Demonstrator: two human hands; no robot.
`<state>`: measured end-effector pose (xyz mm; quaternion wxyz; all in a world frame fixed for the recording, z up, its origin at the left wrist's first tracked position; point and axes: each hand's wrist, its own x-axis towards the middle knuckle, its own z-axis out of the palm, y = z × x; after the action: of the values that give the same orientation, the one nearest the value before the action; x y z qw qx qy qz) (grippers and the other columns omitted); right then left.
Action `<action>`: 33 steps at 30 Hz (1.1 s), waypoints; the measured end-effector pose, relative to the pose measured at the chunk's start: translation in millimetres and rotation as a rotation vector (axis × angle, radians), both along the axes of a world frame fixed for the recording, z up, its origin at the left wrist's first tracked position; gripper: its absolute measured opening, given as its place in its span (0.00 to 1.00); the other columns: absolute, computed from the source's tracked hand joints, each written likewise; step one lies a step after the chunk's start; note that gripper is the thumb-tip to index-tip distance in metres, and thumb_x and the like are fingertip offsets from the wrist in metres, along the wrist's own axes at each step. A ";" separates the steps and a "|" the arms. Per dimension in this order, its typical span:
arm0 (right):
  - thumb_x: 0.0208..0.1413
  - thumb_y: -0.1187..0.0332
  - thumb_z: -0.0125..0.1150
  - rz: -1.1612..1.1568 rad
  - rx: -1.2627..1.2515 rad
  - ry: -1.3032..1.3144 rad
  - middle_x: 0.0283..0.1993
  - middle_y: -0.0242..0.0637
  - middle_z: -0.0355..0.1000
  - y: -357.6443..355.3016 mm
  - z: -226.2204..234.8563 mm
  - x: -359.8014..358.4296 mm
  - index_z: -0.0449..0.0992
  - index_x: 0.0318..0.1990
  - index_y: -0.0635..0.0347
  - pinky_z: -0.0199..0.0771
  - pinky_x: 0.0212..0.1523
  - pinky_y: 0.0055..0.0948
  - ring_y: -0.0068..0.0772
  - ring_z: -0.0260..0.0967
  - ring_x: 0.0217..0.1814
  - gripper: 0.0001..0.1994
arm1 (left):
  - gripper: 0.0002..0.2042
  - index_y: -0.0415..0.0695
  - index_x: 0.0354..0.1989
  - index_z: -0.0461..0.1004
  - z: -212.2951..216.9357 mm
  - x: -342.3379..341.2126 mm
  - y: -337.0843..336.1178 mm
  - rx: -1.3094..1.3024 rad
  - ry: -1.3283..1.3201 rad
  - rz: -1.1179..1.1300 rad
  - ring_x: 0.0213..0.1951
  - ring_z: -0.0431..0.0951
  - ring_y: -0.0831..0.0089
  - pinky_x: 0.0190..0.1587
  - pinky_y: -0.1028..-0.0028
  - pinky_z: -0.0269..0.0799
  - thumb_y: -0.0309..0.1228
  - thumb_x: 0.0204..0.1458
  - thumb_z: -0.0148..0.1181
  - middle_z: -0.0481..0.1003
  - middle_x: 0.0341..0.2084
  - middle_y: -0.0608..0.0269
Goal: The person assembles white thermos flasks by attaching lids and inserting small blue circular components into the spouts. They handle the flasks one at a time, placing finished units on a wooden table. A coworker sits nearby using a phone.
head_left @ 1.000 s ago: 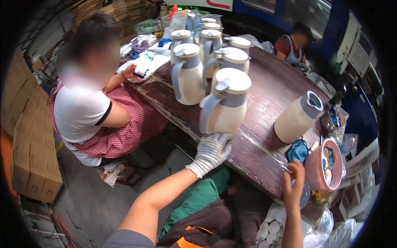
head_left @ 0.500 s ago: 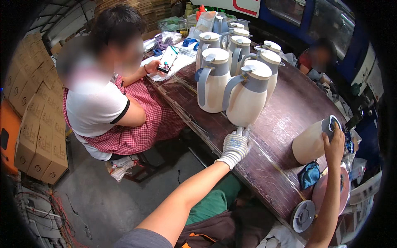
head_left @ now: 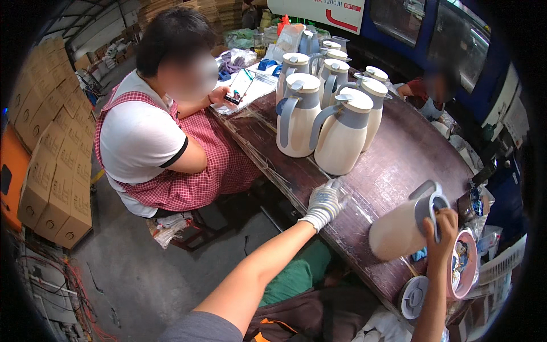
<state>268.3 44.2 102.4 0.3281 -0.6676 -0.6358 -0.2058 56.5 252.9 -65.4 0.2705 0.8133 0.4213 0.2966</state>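
My right hand (head_left: 440,231), bare, grips the open neck of a cream jug (head_left: 396,231) with a grey collar and handle. This jug has no lid on and tilts over the table's right part. My left hand (head_left: 327,200), in a white striped glove, rests on the table with its fingers stretched out and holds nothing. Just beyond its fingertips stands a lidded cream jug (head_left: 343,142). Another lidded jug (head_left: 298,122) is to its left, with several more behind. At the near right edge lies a round grey-and-white lid (head_left: 414,296).
The dark wooden table (head_left: 413,154) slants across the view. A person (head_left: 151,131) in a red checked apron sits at left holding a phone (head_left: 240,86). Another person (head_left: 427,94) is at the far side. A pink basin (head_left: 466,268) with small parts stands at right; stacked cartons (head_left: 60,176) are far left.
My right hand has brought the jug left and nearer, tilting it, and its handle now shows on top. The left hand stays on the table, its fingers slightly more spread.
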 end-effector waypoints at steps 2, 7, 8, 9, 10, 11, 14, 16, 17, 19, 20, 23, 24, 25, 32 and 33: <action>0.43 0.54 0.69 0.128 0.044 0.007 0.33 0.46 0.66 -19.1 -4.5 -19.7 0.70 0.26 0.67 0.64 0.44 0.42 0.49 0.65 0.42 0.22 | 0.33 0.41 0.61 0.60 11.3 -6.0 -23.3 -0.182 -0.244 -0.178 0.54 0.70 0.56 0.57 0.64 0.64 0.44 0.48 0.62 0.69 0.53 0.47; 0.42 0.40 0.64 0.321 0.030 0.074 0.28 0.39 0.63 -97.5 -16.4 -73.3 0.70 0.22 0.61 0.65 0.41 0.43 0.45 0.65 0.39 0.28 | 0.32 0.38 0.59 0.62 99.0 -29.0 -105.7 -0.294 -0.563 -0.884 0.57 0.68 0.62 0.59 0.66 0.63 0.43 0.49 0.63 0.69 0.54 0.50; 0.42 0.37 0.61 0.343 -0.001 0.097 0.28 0.39 0.62 -110.6 -18.4 -82.0 0.68 0.21 0.62 0.64 0.41 0.42 0.45 0.64 0.38 0.31 | 0.24 0.39 0.54 0.69 107.1 -35.2 -126.9 -0.463 -0.583 -0.842 0.52 0.73 0.64 0.54 0.67 0.68 0.39 0.51 0.61 0.73 0.48 0.51; 0.43 0.40 0.63 0.382 -0.026 0.161 0.29 0.40 0.63 -119.5 -17.4 -91.7 0.70 0.24 0.62 0.65 0.40 0.44 0.46 0.65 0.38 0.28 | 0.21 0.39 0.50 0.71 120.8 -42.0 -134.3 -0.458 -0.439 -0.832 0.48 0.75 0.63 0.50 0.67 0.70 0.37 0.51 0.61 0.74 0.44 0.51; 0.44 0.44 0.64 0.412 -0.054 0.224 0.29 0.41 0.64 -128.9 -18.5 -97.8 0.72 0.26 0.61 0.66 0.40 0.45 0.46 0.66 0.38 0.25 | 0.17 0.40 0.47 0.73 127.9 -44.8 -138.8 -0.456 -0.296 -0.827 0.44 0.77 0.63 0.46 0.67 0.71 0.35 0.51 0.61 0.75 0.41 0.52; 0.49 0.47 0.61 0.398 -0.049 0.233 0.34 0.47 0.72 -137.9 -29.5 -99.4 0.76 0.28 0.66 0.71 0.42 0.45 0.51 0.70 0.39 0.24 | 0.14 0.40 0.42 0.73 121.4 -42.4 -146.6 -0.179 -0.225 -0.753 0.39 0.76 0.57 0.42 0.64 0.71 0.34 0.49 0.61 0.74 0.36 0.52; 0.47 0.41 0.60 0.343 -0.038 0.419 0.29 0.44 0.68 -170.6 -57.7 -111.4 0.73 0.23 0.65 0.70 0.41 0.45 0.50 0.69 0.39 0.28 | 0.19 0.40 0.46 0.70 98.8 -37.5 -161.7 0.077 -0.280 -0.608 0.39 0.74 0.55 0.46 0.64 0.69 0.34 0.45 0.63 0.73 0.35 0.51; 0.48 0.43 0.60 0.349 -0.047 0.494 0.28 0.45 0.68 -183.3 -64.2 -116.2 0.72 0.22 0.65 0.69 0.42 0.47 0.50 0.68 0.39 0.27 | 0.21 0.41 0.48 0.68 92.5 -31.5 -172.7 -0.368 -0.278 -0.759 0.40 0.75 0.60 0.46 0.66 0.69 0.33 0.45 0.63 0.73 0.36 0.52; 0.48 0.45 0.60 0.382 -0.080 0.513 0.34 0.47 0.69 -194.3 -72.0 -113.8 0.74 0.28 0.66 0.67 0.47 0.47 0.52 0.68 0.44 0.26 | 0.22 0.39 0.48 0.68 79.6 -25.6 -180.7 -0.567 -0.289 -0.874 0.41 0.75 0.67 0.45 0.69 0.70 0.35 0.45 0.64 0.75 0.37 0.53; 0.49 0.45 0.60 0.273 -0.019 0.534 0.40 0.49 0.69 -194.0 -61.4 -121.8 0.74 0.36 0.66 0.65 0.51 0.46 0.51 0.66 0.48 0.26 | 0.15 0.39 0.42 0.72 68.0 -18.7 -187.3 -0.993 -0.351 -0.926 0.38 0.74 0.77 0.43 0.74 0.70 0.29 0.46 0.65 0.76 0.31 0.63; 0.49 0.45 0.60 0.223 0.010 0.545 0.43 0.49 0.69 -193.4 -57.8 -124.2 0.74 0.39 0.66 0.64 0.53 0.46 0.51 0.66 0.50 0.27 | 0.13 0.39 0.40 0.73 61.7 -18.6 -186.0 -1.039 -0.395 -0.910 0.38 0.74 0.79 0.42 0.76 0.70 0.27 0.46 0.65 0.76 0.30 0.66; 0.55 0.57 0.60 -0.074 -0.003 0.618 0.48 0.46 0.68 -234.3 -104.4 -98.7 0.71 0.46 0.64 0.63 0.56 0.40 0.46 0.64 0.52 0.19 | 0.12 0.39 0.39 0.74 73.8 -33.4 -174.3 -1.172 -0.593 -0.819 0.38 0.74 0.81 0.43 0.77 0.70 0.20 0.44 0.65 0.77 0.31 0.68; 0.56 0.62 0.60 -0.194 -0.121 0.587 0.46 0.44 0.69 -260.3 -127.8 -84.4 0.72 0.45 0.64 0.64 0.55 0.38 0.44 0.65 0.50 0.15 | 0.12 0.39 0.39 0.74 76.9 -39.1 -170.1 -1.190 -0.598 -0.794 0.38 0.74 0.80 0.44 0.77 0.70 0.21 0.44 0.65 0.77 0.31 0.68; 0.57 0.64 0.59 -0.313 -0.213 0.777 0.42 0.44 0.70 -276.1 -145.7 -84.4 0.73 0.42 0.65 0.65 0.53 0.36 0.42 0.66 0.46 0.13 | 0.14 0.40 0.41 0.73 71.4 -43.7 -171.0 -1.059 -0.590 -0.767 0.33 0.74 0.81 0.38 0.78 0.70 0.21 0.44 0.64 0.76 0.30 0.69; 0.55 0.62 0.61 -0.632 -1.124 0.804 0.34 0.49 0.73 -431.6 -383.2 -57.0 0.75 0.49 0.62 0.70 0.43 0.41 0.49 0.70 0.41 0.17 | 0.17 0.47 0.48 0.73 84.1 -62.1 -197.8 -1.105 -0.093 -0.598 0.20 0.67 0.85 0.23 0.81 0.62 0.28 0.48 0.63 0.71 0.21 0.74; 0.54 0.61 0.61 -0.664 -1.191 0.791 0.34 0.49 0.73 -432.9 -401.5 -56.7 0.75 0.49 0.61 0.70 0.43 0.41 0.49 0.70 0.41 0.18 | 0.17 0.48 0.49 0.73 80.4 -62.3 -201.9 -1.094 -0.093 -0.598 0.19 0.66 0.85 0.22 0.82 0.60 0.29 0.49 0.63 0.70 0.19 0.75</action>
<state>211.6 -388.7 -299.1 0.0384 -0.9097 -0.2426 0.3350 -5.8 51.0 14.9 0.7373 0.6258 0.2539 -0.0157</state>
